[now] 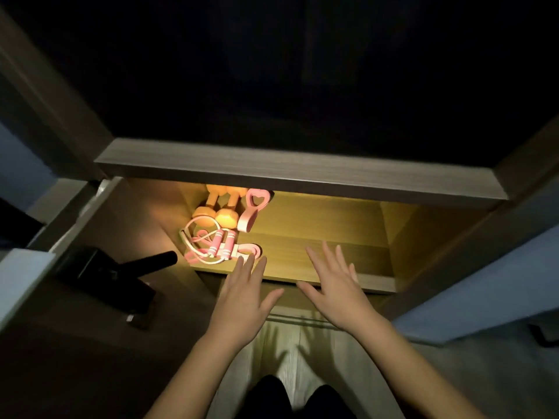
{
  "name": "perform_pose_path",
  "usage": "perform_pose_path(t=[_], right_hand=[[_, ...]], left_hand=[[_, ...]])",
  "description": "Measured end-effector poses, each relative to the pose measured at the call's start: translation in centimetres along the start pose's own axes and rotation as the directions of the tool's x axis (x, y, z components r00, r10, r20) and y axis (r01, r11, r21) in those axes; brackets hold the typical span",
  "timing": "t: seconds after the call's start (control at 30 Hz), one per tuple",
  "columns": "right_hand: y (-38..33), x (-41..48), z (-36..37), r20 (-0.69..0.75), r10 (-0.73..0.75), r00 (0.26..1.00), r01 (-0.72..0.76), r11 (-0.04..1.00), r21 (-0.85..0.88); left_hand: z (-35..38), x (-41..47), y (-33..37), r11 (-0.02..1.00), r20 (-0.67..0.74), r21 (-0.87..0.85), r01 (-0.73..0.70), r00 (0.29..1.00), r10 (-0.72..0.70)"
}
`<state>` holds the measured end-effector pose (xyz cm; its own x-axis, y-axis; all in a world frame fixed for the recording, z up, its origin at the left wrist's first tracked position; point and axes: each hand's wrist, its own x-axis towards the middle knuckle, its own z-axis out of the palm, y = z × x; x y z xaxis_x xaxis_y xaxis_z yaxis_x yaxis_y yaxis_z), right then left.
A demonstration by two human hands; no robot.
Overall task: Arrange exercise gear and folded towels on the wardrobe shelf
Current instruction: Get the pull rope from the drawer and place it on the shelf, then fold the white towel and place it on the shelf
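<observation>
A lit wooden wardrobe shelf (317,255) holds exercise gear at its left end. Two orange dumbbells (219,211) lie at the back, with a pink grip piece with a heart-shaped hole (253,208) beside them. A pink skipping rope (216,243) with striped handles lies coiled at the front left. My left hand (242,297) hovers flat with straight fingers at the shelf's front edge, just right of the rope. My right hand (335,288) is spread flat over the shelf's front edge near the middle. Neither hand holds anything. No towels are in view.
A thick wooden board (272,173) overhangs the shelf from above. A black torch on a stand (121,267) sits at the left and points at the gear. A dark wardrobe cavity fills the top. My dark-clad knees (296,400) are below on a pale floor.
</observation>
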<state>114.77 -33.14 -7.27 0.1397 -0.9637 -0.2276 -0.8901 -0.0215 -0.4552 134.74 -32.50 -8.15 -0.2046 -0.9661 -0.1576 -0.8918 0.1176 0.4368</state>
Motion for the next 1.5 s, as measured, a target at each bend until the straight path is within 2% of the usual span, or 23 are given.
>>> perform_pose_path(t=[0.13,0.33,0.6,0.93,1.2,1.37,1.5], right_hand=[[-0.7,-2.8,-2.7,0.05,0.058,0.997,-0.058,0.998,0.0],[1.2,-4.8,-3.0,0.021,0.218,0.976,-0.219,0.971,0.093],[7.5,-10.1,-2.7,-0.076,0.452,0.889,-0.445,0.891,0.096],[23.8,-20.0,-6.6,-0.106,0.615,0.782,-0.614,0.788,0.04],[35.1,-28.4,-12.7,-0.145,0.69,0.709,-0.676,0.724,0.138],[42.4,-31.1,-15.6,-0.236,0.76,0.605,-0.749,0.644,0.153],[49.1,-32.1,-17.8,-0.233,0.792,0.564,-0.784,0.602,0.149]], left_hand=[[-2.8,-0.7,1.6,0.998,0.079,0.04,-0.054,0.996,0.051],[-3.1,0.4,2.9,0.978,0.189,0.092,-0.188,0.967,0.168],[-0.4,0.7,9.7,0.899,0.282,0.236,-0.368,0.912,0.299],[10.9,1.9,28.5,0.797,0.424,0.203,-0.57,0.784,0.453],[18.9,1.0,45.3,0.697,0.476,0.154,-0.7,0.671,0.569],[23.1,3.0,54.0,0.629,0.518,0.135,-0.765,0.596,0.614],[26.9,5.6,60.7,0.613,0.562,0.094,-0.785,0.55,0.618]])
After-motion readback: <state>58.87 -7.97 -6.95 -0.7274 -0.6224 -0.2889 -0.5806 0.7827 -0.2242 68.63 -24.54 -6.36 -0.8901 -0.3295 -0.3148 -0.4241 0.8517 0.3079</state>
